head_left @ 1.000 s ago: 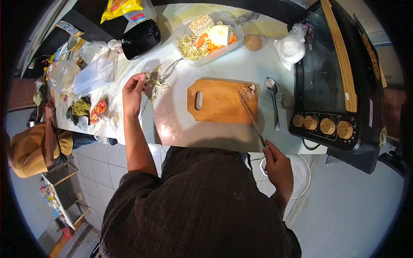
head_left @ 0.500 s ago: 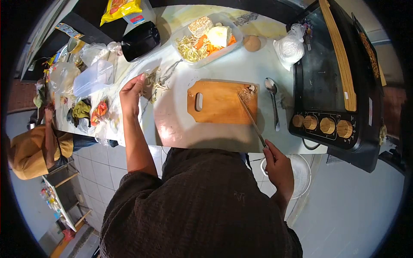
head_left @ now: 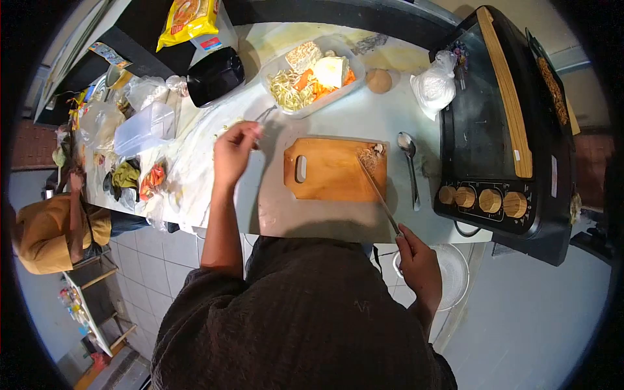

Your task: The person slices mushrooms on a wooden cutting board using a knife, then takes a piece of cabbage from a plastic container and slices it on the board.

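My right hand [head_left: 419, 260] is closed round the handle of a knife [head_left: 379, 194]. Its blade slants across the right part of a wooden cutting board [head_left: 325, 170], the tip by a small heap of finely chopped pale brown bits [head_left: 370, 158]. Left of the board, my left hand [head_left: 235, 153] hovers above the counter with thumb and fingers pinched together. Something small and pinkish may be at its fingertips, too blurred to name. Some thin sprout scraps [head_left: 226, 127] lie on the counter behind that hand.
A plastic container [head_left: 296, 112] of sprouts, carrot, tofu and tempeh stands behind the board. Nearby are an egg [head_left: 379, 81], a spoon [head_left: 409, 169], a white bag [head_left: 434, 91], a black oven [head_left: 491, 130] and a black bowl [head_left: 214, 77]. A person [head_left: 62, 221] sits at far left.
My left hand has moved right, away from the sprout scraps and closer to the board. My right hand keeps the knife at the chopped bits. The whole view has shifted slightly.
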The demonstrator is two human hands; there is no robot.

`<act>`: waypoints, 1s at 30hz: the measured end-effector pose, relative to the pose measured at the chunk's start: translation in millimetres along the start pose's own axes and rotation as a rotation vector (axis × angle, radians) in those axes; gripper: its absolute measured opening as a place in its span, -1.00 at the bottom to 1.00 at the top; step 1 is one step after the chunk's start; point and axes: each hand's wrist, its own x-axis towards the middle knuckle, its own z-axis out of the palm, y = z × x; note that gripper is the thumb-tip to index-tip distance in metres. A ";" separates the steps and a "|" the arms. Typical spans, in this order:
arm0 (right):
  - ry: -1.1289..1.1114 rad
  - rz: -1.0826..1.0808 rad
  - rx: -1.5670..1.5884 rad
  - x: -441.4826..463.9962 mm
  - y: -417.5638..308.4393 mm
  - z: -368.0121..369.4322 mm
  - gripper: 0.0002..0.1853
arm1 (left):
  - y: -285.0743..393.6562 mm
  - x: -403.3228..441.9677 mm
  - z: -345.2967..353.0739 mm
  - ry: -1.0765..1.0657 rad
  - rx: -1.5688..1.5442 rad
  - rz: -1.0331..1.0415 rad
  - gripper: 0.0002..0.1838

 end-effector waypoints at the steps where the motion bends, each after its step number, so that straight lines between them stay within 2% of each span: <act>1: 0.002 -0.015 -0.010 -0.2 0.3 0.6 -0.57 | 9.6 -5.6 12.7 -0.041 0.038 -0.046 -0.80; 2: 0.003 -0.027 -0.020 -1.5 1.3 1.3 -0.57 | 9.7 -6.5 23.2 -0.104 0.094 -0.101 -0.79; 5: 0.019 -0.063 -0.015 -0.3 9.0 5.1 -0.57 | 27.9 -23.0 58.7 -0.190 0.270 0.023 -0.78; 8: 0.002 0.002 -0.021 -5.2 -2.5 0.2 -0.57 | 31.5 -31.7 85.8 -0.277 0.201 0.073 -0.82; 11: 0.017 -0.027 -0.055 -8.0 -2.5 -0.9 -0.57 | 31.7 -38.5 102.1 -0.299 0.165 0.045 -0.85; 13: 0.013 -0.021 -0.064 -9.0 -1.5 -0.6 -0.57 | 31.8 -40.6 106.3 -0.302 0.270 0.113 -0.88; 15: 0.013 -0.014 -0.074 -9.3 -0.2 0.4 -0.57 | 27.7 -42.9 110.6 -0.332 0.398 0.324 -0.88; 18: 0.024 -0.040 -0.033 -8.5 -1.3 4.4 -0.57 | 18.0 -46.7 117.2 -0.331 0.385 0.406 -0.86; 22: -0.022 -0.034 -0.013 -7.4 -9.3 6.2 -0.58 | 18.2 -49.2 120.6 -0.325 0.414 0.412 -0.86; 24: -0.030 -0.037 -0.002 -7.4 -8.7 8.6 -0.58 | 20.4 -50.2 121.2 -0.273 0.395 0.292 -0.89; 30: -0.029 -0.058 -0.007 -5.8 -7.9 13.1 -0.58 | 15.0 -47.0 119.5 -0.316 0.407 0.343 -0.90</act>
